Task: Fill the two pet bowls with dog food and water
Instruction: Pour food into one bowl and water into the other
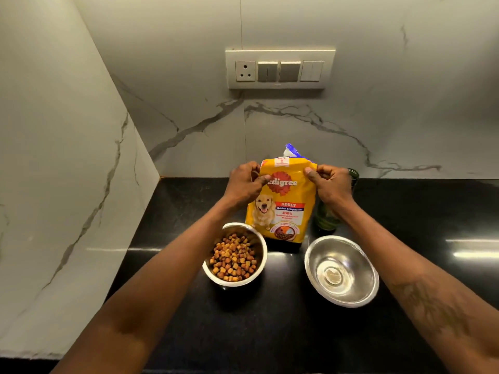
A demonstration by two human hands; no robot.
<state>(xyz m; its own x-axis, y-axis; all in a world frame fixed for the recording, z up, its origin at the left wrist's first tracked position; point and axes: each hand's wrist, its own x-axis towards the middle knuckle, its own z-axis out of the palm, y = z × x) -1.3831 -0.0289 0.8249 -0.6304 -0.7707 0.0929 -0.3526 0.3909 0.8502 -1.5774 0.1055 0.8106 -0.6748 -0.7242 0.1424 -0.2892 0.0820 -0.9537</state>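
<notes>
A yellow dog food bag [283, 209] stands upright at the back of the black counter. My left hand [244, 184] grips its top left corner and my right hand [330, 183] grips its top right corner. In front of the bag, the left steel bowl [259, 248] holds brown and orange kibble [233, 257]. The right steel bowl [341, 271] shows only its shiny bottom. A dark green glass bottle [325, 220] stands behind my right wrist, mostly hidden by it.
The black counter [270, 333] sits in a corner of white marble walls, one at the left [67, 184] and one behind. A switch plate with a socket [279, 68] is on the back wall above the bag.
</notes>
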